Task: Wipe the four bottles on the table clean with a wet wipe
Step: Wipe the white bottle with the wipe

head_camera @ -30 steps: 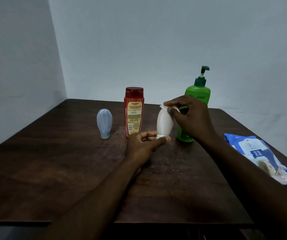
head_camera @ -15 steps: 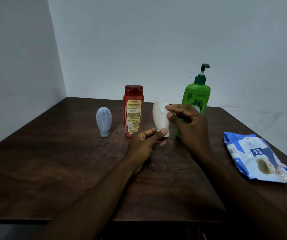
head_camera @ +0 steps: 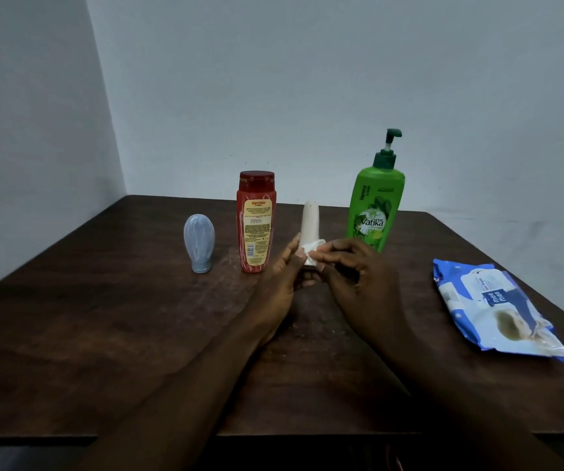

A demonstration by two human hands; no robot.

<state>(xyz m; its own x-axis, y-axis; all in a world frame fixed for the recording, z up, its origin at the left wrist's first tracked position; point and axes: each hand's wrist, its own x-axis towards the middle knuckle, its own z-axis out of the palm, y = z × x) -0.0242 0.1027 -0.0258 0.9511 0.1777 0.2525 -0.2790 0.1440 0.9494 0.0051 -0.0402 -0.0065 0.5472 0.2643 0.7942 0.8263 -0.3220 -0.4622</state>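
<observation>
Left hand (head_camera: pixel 282 283) grips white bottle (head_camera: pixel 310 220) at base; right hand (head_camera: pixel 358 280) pinches wet wipe (head_camera: pixel 311 250) against it. Red bottle (head_camera: pixel 256 226) stands at 9 o'clock.

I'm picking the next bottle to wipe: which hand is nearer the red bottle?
Left. The left hand, gripping the white bottle, sits just right of the red bottle; the right hand, pinching the wipe, lies farther right, past the white bottle.

dark wooden surface (head_camera: pixel 103 334) stands in a corner. two plain pale walls (head_camera: pixel 307 79) meet rear left. light dim, even. surface scuffed mid-way.
</observation>
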